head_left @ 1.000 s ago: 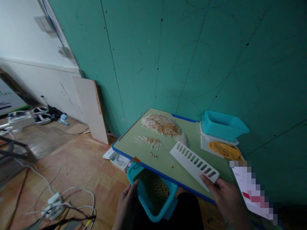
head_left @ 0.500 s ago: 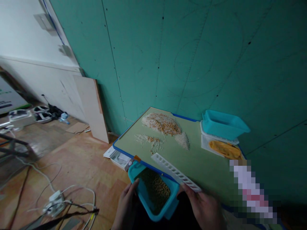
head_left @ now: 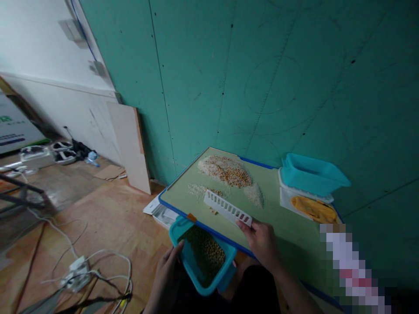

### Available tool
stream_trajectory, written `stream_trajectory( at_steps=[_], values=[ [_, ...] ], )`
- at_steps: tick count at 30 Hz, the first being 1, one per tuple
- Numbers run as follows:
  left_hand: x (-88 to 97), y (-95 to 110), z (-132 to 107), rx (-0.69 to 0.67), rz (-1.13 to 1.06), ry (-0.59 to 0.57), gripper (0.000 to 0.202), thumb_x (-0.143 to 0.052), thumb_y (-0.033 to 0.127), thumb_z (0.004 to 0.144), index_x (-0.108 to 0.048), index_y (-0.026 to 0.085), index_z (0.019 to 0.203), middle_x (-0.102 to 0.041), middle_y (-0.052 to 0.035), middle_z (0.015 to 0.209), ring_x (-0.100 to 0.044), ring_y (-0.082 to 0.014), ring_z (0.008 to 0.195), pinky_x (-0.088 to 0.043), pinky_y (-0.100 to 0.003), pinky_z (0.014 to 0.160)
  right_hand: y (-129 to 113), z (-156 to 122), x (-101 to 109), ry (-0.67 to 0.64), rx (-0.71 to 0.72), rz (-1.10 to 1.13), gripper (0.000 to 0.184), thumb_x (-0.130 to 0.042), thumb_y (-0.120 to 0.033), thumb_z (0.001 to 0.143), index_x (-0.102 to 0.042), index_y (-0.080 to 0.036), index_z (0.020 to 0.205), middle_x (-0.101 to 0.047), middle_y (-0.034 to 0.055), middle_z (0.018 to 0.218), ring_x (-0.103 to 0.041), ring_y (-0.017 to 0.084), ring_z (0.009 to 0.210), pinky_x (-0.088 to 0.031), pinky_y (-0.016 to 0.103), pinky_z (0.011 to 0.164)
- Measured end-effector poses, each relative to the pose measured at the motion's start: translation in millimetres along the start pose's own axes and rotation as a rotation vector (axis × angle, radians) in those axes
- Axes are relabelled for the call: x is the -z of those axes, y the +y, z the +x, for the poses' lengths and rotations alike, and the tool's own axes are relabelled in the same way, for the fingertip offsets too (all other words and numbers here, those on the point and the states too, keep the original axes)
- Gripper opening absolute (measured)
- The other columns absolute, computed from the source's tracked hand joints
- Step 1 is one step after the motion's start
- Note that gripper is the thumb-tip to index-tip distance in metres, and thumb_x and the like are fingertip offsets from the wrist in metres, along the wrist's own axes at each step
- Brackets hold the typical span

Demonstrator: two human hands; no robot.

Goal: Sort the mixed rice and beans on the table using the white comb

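My right hand [head_left: 263, 240] is closed on the near end of a white slotted plastic strip [head_left: 226, 208], held over the tabletop. The strip's far end is beside a small scatter of white grains [head_left: 197, 190] and yellow beans, partly hiding it. At the table's front edge, my left hand [head_left: 169, 261] grips the left rim of a turquoise plastic basin [head_left: 205, 290]. Inside the basin lie small dark green grains and a patch of yellow beans [head_left: 214, 254]. A larger mixed heap of white grains and yellow beans [head_left: 227, 170] lies farther back.
The green table [head_left: 271, 218] has blue edging and stands against a green wall [head_left: 196, 78]. At its right are another turquoise basin [head_left: 316, 176] and an orange cloth-like item [head_left: 314, 209]. Cables and a white power strip [head_left: 78, 272] lie on the floor to the left.
My right hand has lifted away from the basin and moved the strip forward over the table, toward the small scatter. My left hand keeps the basin, which has shifted slightly left.
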State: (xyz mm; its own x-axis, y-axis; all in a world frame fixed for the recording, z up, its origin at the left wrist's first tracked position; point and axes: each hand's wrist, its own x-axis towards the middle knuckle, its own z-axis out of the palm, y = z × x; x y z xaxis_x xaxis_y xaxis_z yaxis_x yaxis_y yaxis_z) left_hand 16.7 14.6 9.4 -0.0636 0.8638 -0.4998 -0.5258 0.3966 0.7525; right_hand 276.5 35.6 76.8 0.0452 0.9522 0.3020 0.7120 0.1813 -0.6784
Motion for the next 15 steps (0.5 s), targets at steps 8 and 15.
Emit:
stream_trajectory(
  at_steps=[8, 15],
  values=[
    [-0.9, 1.5, -0.8, -0.010, -0.061, -0.029, 0.029, -0.085, 0.045, 0.070, -0.077, 0.017, 0.074, -0.069, -0.0003, 0.060, -0.059, -0.0153, 0.053, -0.050, -0.025, 0.052, -6.8, -1.7, -0.5, -0.045, 0.004, 0.052, 0.049, -0.048, -0.053, 0.098, -0.077, -0.016, 0.085, -0.077, 0.0125, 0.074, -0.070, 0.022, 0.061, -0.048, 0.027, 0.058],
    [0.3, 1.8, 2.4, 0.001, -0.052, -0.020, 0.029, -0.086, 0.043, 0.069, -0.077, 0.016, 0.074, -0.065, 0.0014, 0.057, -0.055, -0.0135, 0.050, -0.047, -0.024, 0.051, -8.0, -7.1, -2.0, -0.048, 0.038, 0.053, 0.045, -0.050, -0.050, 0.099, -0.078, -0.017, 0.087, -0.077, 0.0111, 0.074, -0.070, 0.020, 0.061, -0.050, 0.025, 0.059]
  ],
)
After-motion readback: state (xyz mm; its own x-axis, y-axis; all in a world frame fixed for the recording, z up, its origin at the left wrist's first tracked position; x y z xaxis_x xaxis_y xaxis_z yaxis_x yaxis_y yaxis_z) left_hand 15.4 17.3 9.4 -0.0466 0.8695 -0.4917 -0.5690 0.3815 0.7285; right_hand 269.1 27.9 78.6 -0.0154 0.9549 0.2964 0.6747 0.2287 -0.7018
